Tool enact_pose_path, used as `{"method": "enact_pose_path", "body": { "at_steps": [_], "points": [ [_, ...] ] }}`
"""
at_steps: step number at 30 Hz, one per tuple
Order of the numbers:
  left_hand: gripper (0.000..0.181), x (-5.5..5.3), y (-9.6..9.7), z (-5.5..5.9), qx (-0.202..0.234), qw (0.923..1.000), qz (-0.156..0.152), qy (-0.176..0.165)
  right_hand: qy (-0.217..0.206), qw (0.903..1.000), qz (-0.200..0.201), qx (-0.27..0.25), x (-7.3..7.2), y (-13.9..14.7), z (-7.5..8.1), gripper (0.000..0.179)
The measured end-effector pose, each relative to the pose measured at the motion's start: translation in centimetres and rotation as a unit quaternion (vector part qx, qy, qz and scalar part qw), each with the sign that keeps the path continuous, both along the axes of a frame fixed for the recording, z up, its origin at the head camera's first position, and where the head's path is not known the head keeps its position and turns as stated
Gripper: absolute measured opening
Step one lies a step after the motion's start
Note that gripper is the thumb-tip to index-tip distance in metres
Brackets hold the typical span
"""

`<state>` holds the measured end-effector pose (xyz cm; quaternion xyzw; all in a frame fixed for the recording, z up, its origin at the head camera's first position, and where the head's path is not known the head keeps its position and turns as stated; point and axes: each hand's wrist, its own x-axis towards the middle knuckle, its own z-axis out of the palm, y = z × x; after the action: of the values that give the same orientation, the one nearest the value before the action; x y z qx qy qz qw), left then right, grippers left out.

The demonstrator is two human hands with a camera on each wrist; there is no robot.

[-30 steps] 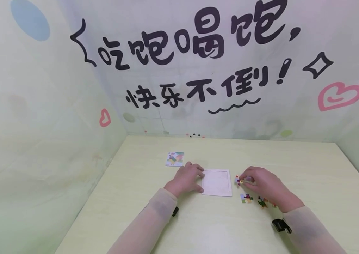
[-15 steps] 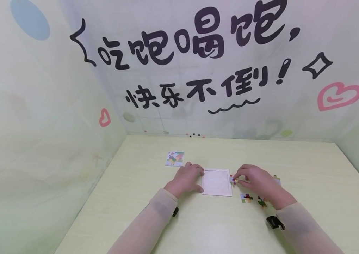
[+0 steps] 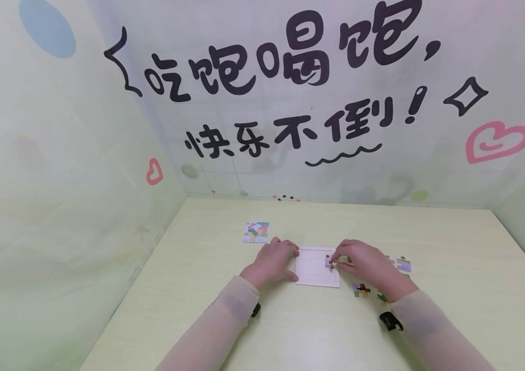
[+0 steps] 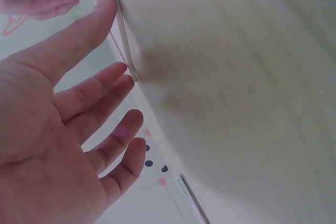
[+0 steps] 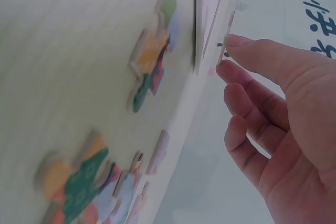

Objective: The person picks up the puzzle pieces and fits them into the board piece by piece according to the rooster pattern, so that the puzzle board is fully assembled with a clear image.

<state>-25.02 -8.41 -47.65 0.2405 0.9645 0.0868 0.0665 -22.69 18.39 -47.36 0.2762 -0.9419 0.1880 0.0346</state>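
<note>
A white square puzzle tray lies on the table between my hands. My left hand rests at its left edge, thumb and fingertips touching the rim and fingers fairly straight, as the left wrist view also shows. Over the tray's right side, my right hand pinches a small jigsaw piece between thumb and index finger. Seen edge-on in the right wrist view, this piece is held above the tray surface. Loose jigsaw pieces lie on the table right of the tray, some partly hidden by my right hand and forearm.
A square picture card showing a colourful bird-like figure lies at the tray's upper left. More jigsaw pieces are spread behind my right wrist. The pale table meets a printed cloth wall at the back.
My right hand has moved left with the pinched jigsaw piece, from beside the tray to over its right part. My left hand has stayed at the tray's left edge.
</note>
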Motion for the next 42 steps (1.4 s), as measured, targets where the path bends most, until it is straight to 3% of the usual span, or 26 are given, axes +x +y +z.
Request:
{"method": "enact_pose_path", "body": {
  "at_steps": [9,17,24,42],
  "points": [
    [0.065,0.1,-0.1,0.0,-0.002,1.0000,0.004,-0.007,-0.015,0.9998,-0.004,0.015,-0.7,-1.8,-0.2,0.014],
    [0.064,0.1,-0.1,0.0,0.000,1.0000,-0.007,-0.002,-0.052,0.9980,-0.022,0.029,-1.0,-2.6,-0.4,0.012],
    [0.064,0.1,0.0,0.2,0.009,0.9999,-0.005,-0.012,-0.039,0.9986,-0.014,0.033,-1.1,-3.1,-0.5,0.011],
    [0.062,0.2,0.0,0.3,0.017,0.9995,0.004,-0.025,-0.041,0.9974,-0.046,0.039,-1.4,-4.5,-0.4,0.013]
  ]
}}
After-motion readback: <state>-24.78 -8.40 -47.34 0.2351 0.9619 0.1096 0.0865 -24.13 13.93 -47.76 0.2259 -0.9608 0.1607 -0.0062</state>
